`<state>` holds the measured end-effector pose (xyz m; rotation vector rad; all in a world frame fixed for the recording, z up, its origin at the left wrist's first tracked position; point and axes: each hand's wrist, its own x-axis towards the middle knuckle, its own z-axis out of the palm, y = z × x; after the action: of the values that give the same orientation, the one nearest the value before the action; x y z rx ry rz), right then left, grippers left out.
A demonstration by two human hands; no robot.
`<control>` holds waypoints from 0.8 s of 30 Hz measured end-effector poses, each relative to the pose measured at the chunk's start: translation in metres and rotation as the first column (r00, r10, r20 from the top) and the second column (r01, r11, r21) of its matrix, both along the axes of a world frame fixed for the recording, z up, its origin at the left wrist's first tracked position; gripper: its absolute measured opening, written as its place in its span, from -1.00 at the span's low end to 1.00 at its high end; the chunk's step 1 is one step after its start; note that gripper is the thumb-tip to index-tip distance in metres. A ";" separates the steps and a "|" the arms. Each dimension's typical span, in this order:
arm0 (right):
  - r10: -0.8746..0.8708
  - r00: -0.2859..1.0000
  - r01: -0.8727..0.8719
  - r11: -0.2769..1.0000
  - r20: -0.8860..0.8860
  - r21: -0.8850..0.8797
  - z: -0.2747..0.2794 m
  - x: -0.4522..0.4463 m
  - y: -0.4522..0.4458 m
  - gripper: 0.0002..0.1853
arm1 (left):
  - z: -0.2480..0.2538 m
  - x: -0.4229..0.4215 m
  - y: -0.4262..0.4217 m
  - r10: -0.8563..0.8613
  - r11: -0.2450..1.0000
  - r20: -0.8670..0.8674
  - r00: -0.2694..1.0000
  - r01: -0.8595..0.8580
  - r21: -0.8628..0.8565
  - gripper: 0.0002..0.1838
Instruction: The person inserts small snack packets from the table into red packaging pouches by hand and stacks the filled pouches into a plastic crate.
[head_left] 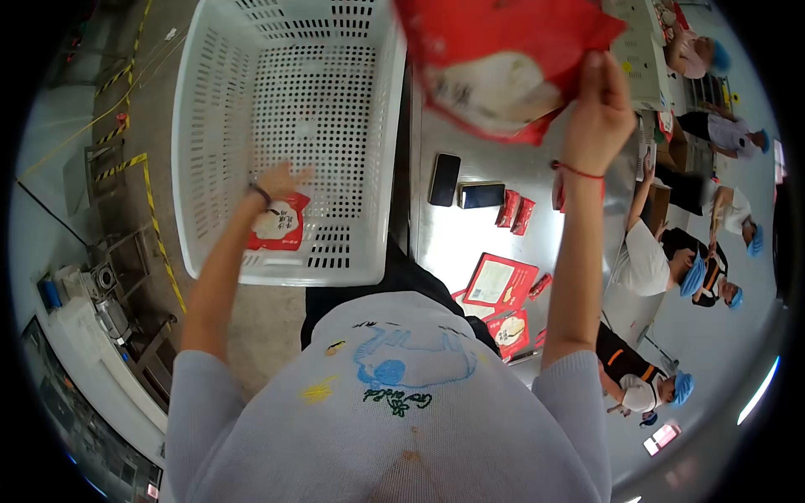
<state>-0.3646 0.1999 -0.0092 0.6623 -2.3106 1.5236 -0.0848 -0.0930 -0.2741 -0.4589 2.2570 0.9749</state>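
My left hand [281, 182] is inside the white perforated basket [390, 151], fingers spread, a little blurred, just above a red packet [289, 228] lying on the basket floor. My right hand [602, 109] pinches the edge of a large red bag [503, 63] with a pale printed picture, held up over the metal table [436, 243] at the top of the view. Part of the bag is cut off by the frame's upper edge.
Two phones [444, 179] [482, 195] and small red packets [521, 215] lie on the metal table. Nearer my body are flat red bags [501, 282]. Several people in blue caps stand at the right. Yellow-black tape [158, 226] marks the floor at left.
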 end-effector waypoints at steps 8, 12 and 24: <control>-0.151 0.931 0.193 0.976 -0.332 0.097 -0.004 -0.087 0.010 -0.67 | -0.110 0.118 0.083 -0.386 0.825 0.308 0.870 0.475 -0.306 -0.77; -0.163 0.919 0.220 0.967 -0.358 0.126 -0.012 -0.123 0.018 -0.72 | -0.093 0.104 0.051 -0.181 0.857 0.114 0.977 0.214 -0.470 -0.79; -0.162 0.967 0.192 0.970 -0.195 0.146 -0.080 -0.146 -0.002 -0.78 | 0.283 -0.033 0.010 -0.514 0.763 -0.152 0.844 0.369 -0.532 -0.86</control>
<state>-0.5102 0.1979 -0.0889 0.5883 -2.3024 1.1541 -0.1178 -0.0835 0.0085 0.0493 2.7052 0.2226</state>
